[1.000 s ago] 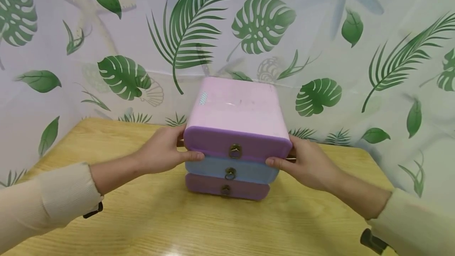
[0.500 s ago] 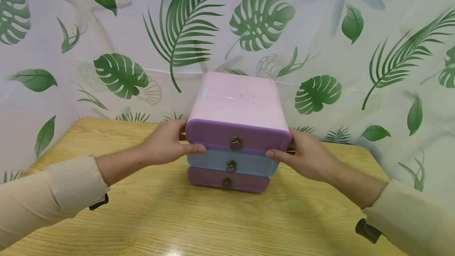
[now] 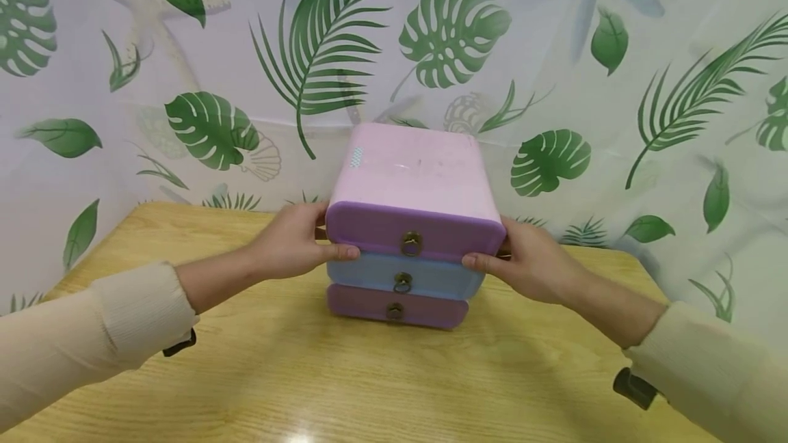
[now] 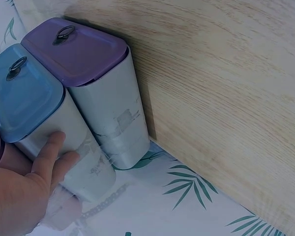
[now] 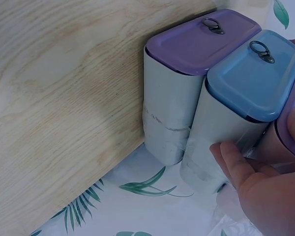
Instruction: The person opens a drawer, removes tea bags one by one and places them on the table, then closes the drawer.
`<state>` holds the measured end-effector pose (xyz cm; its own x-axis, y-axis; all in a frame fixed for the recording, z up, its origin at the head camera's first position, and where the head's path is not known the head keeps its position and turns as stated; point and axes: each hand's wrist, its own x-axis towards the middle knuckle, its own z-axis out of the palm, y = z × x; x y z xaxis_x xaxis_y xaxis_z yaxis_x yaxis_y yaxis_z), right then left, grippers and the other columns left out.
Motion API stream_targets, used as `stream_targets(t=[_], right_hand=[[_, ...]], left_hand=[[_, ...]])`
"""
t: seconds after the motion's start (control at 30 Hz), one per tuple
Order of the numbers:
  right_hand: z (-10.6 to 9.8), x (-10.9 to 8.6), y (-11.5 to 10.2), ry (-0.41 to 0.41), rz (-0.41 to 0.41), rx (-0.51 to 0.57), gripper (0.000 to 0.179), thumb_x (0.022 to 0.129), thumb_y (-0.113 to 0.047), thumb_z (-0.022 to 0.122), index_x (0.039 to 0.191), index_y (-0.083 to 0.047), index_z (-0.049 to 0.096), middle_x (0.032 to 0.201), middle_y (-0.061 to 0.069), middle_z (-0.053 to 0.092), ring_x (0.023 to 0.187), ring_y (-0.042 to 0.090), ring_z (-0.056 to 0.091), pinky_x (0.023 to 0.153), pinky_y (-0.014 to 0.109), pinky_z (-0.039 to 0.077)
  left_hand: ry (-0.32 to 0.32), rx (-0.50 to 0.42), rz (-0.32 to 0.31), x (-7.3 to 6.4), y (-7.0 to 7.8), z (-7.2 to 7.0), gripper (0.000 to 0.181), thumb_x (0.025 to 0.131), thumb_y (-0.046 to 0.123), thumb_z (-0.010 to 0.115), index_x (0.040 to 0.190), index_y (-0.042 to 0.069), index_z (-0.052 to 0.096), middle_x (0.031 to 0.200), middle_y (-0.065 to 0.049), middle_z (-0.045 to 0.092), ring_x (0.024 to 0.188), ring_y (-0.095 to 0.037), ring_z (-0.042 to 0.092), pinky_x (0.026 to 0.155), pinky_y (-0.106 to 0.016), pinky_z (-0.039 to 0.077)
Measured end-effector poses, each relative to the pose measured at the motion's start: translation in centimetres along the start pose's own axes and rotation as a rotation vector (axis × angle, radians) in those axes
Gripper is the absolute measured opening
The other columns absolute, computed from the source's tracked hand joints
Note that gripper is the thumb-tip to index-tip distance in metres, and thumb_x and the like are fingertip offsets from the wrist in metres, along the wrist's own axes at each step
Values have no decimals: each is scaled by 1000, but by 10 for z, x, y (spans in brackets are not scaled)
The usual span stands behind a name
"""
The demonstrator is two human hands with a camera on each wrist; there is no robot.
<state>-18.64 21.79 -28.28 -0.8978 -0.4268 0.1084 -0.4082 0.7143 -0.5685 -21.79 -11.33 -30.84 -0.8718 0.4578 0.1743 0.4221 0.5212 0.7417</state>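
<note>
A small three-tier drawer unit [image 3: 412,166] stands on the wooden table, its pink top tier slightly wider than those below. Its fronts are purple [image 3: 369,230], light blue [image 3: 363,274] and purple [image 3: 357,301], each with a bronze ring pull. My left hand [image 3: 289,241] grips the unit's left side, thumb over the front at the seam between the top and middle drawers. My right hand [image 3: 538,262] holds the right side the same way. In the wrist views, fingers [image 4: 48,155] of the left hand and fingers [image 5: 233,160] of the right lie along the middle tier's pale side walls.
The wooden table [image 3: 382,388] reaches back to a white curtain [image 3: 203,53] printed with green leaves, just behind the unit. Clear tape or film [image 5: 231,221] shows near the unit's side in the right wrist view. Both sleeves are cream, with dark straps at the wrists.
The drawer unit has shifted slightly away from me, toward the curtain, with both hands keeping their hold on its sides. The head view has moved slightly too.
</note>
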Motion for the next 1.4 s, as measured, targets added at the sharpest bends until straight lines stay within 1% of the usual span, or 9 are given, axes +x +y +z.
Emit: stream_targets(t=[0.27,0.53,0.73,0.83,0.97,1.13,1.4], right_hand=[[0,5,4,-17,2,9,50,94,-27,72,132,1,55,115,14,72,103,24,71,86,41,58],[1,10,6,-21,-1,-22,50,94,-27,71,132,1,54,116,14,72,105,26,71,87,43,58],[-1,14,8,-19,-2,-32,50,95,-27,70,132,3,53,116,18,71,106,30,71,89,46,57],[-3,15,8,-15,-2,-44,50,95,-28,70,131,3,54,115,18,72,105,31,71,90,46,56],[-5,16,8,-18,-1,-54,50,95,-28,70,131,3,54,114,17,72,104,30,72,89,46,56],[-7,16,8,-9,-2,-70,49,95,-28,70,131,2,55,114,17,72,105,30,71,89,47,56],[-8,21,9,-11,-14,-94,49,95,-29,70,130,2,56,114,17,72,106,31,71,90,48,56]], left_hand=[[-15,-6,-17,5,0,2,55,84,22,82,130,1,58,116,-12,69,114,-30,67,89,-39,58],[-10,13,-25,6,-3,2,57,85,23,81,132,2,57,116,-11,69,113,-29,67,87,-39,58],[2,3,-21,11,-4,3,54,85,24,81,130,4,59,116,-10,70,111,-27,68,88,-39,58],[4,1,-27,13,-4,3,54,85,24,81,130,4,59,116,-9,70,110,-27,69,88,-39,58],[0,1,-24,15,-3,1,54,85,24,81,130,3,59,116,-10,70,111,-27,69,89,-39,58],[0,-1,-4,18,-1,0,54,85,23,81,130,1,59,117,-12,70,113,-28,68,91,-39,57],[1,-11,7,20,-5,-1,54,85,20,81,130,0,59,116,-13,71,111,-28,68,89,-38,57]])
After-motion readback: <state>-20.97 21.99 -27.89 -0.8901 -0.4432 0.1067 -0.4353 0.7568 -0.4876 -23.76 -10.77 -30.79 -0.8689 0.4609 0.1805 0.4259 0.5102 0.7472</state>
